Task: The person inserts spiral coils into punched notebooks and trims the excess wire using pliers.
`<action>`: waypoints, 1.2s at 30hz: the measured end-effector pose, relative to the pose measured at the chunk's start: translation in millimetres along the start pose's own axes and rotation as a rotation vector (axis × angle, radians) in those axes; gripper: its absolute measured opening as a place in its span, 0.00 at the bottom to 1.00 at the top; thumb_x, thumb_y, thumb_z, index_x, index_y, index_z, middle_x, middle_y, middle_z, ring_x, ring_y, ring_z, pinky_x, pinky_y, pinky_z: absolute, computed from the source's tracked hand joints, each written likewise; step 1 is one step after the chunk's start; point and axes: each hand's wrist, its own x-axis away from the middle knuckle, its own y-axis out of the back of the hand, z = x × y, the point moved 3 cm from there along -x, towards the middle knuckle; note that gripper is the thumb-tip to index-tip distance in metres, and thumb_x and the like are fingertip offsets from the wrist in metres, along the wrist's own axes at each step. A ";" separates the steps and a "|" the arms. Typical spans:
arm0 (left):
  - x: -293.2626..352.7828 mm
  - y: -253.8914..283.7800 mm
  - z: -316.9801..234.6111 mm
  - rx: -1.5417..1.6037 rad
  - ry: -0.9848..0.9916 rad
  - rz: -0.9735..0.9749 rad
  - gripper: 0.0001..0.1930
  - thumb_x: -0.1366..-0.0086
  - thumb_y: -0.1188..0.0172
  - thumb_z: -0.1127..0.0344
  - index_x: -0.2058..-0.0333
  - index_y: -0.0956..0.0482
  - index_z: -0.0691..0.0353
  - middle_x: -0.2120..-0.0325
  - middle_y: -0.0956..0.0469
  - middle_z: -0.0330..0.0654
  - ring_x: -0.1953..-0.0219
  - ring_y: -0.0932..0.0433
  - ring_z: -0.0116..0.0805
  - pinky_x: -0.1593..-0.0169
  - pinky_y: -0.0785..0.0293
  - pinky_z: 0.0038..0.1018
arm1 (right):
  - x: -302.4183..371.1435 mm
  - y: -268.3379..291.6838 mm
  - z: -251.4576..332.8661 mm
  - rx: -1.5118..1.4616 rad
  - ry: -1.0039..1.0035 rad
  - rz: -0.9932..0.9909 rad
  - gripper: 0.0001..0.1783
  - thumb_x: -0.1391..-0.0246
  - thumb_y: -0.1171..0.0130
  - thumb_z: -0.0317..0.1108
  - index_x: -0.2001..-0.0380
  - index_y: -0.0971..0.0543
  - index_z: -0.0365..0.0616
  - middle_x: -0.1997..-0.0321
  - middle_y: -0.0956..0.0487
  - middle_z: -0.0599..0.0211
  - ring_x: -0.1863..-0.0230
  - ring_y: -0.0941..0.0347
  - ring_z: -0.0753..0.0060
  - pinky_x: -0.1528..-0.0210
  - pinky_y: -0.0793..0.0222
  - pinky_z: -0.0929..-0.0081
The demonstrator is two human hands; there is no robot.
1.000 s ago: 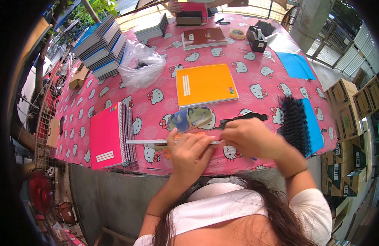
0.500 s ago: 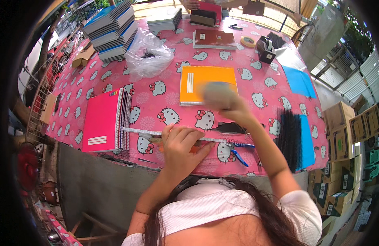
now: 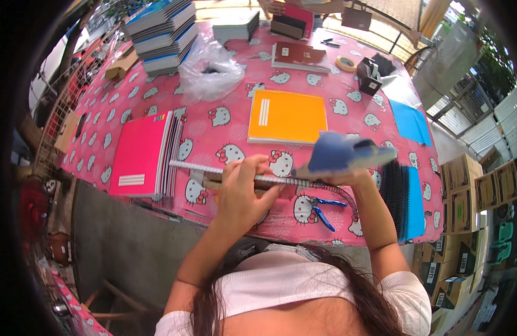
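My left hand (image 3: 239,193) is closed around a thin notebook (image 3: 198,167) held edge-up, its white page edge running left to right. From the notebook's right end a dark spiral coil (image 3: 348,197) sticks out and curves down toward the table edge. In my right hand (image 3: 356,178) is a blue slide sandal (image 3: 327,152) with a greyish sole, slightly blurred, its front end at the coil and the notebook's right end. Blue-handled pliers (image 3: 324,213) lie open just below the coil.
Pink spiral notebooks (image 3: 139,154) lie stacked at left, an orange notebook (image 3: 289,116) ahead. Black coils (image 3: 390,196) rest on blue sheets (image 3: 416,204) at right. Farther back are tall book stacks (image 3: 163,39), a plastic bag (image 3: 211,73), brown notebooks (image 3: 300,55) and a tape roll (image 3: 346,63).
My right hand has brought the sandal down and to the right, from over the orange notebook to the coil. My left hand keeps its hold on the notebook.
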 end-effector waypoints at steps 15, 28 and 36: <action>8.6 37.9 23.1 -0.399 0.085 -0.143 0.19 0.59 0.26 0.54 0.67 0.19 0.51 0.60 0.21 0.31 0.39 0.35 0.40 0.38 0.80 0.67 | -26.5 -24.3 -16.8 0.257 -0.082 0.124 0.21 0.64 0.33 0.25 0.60 0.21 0.41 0.61 0.19 0.64 0.58 0.24 0.68 0.54 0.29 0.69; 18.1 45.5 42.1 -0.259 0.037 -0.165 0.19 0.62 0.24 0.56 0.71 0.19 0.55 0.69 0.21 0.34 0.53 0.27 0.38 0.38 0.59 0.59 | -43.9 -38.4 -18.5 0.051 -0.032 0.135 0.21 0.62 0.32 0.25 0.59 0.20 0.41 0.61 0.19 0.65 0.62 0.22 0.69 0.60 0.27 0.73; 15.5 58.0 52.5 -0.232 0.113 -0.162 0.21 0.60 0.25 0.52 0.69 0.20 0.55 0.60 0.25 0.37 0.51 0.30 0.37 0.39 0.54 0.57 | -60.7 -66.8 -2.7 0.329 -0.215 0.090 0.22 0.64 0.37 0.20 0.59 0.21 0.40 0.69 0.23 0.71 0.67 0.27 0.76 0.62 0.28 0.72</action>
